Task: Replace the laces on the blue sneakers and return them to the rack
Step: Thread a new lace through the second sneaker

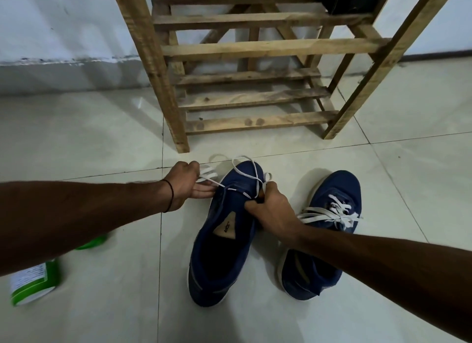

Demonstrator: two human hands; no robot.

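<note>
The left hand (187, 185) curls round a gathered length of white lace (205, 175), drawing it sideways, probably to take up slack. The right hand (272, 210) clamps the eyelet edge of the sneaker (219, 250) between the two hands, likely to steady it against that pull. The other sneaker (341, 189), already laced, sits on the floor (102, 138) just beyond the right hand. The rack (255, 49) stands ahead of both hands.
</note>
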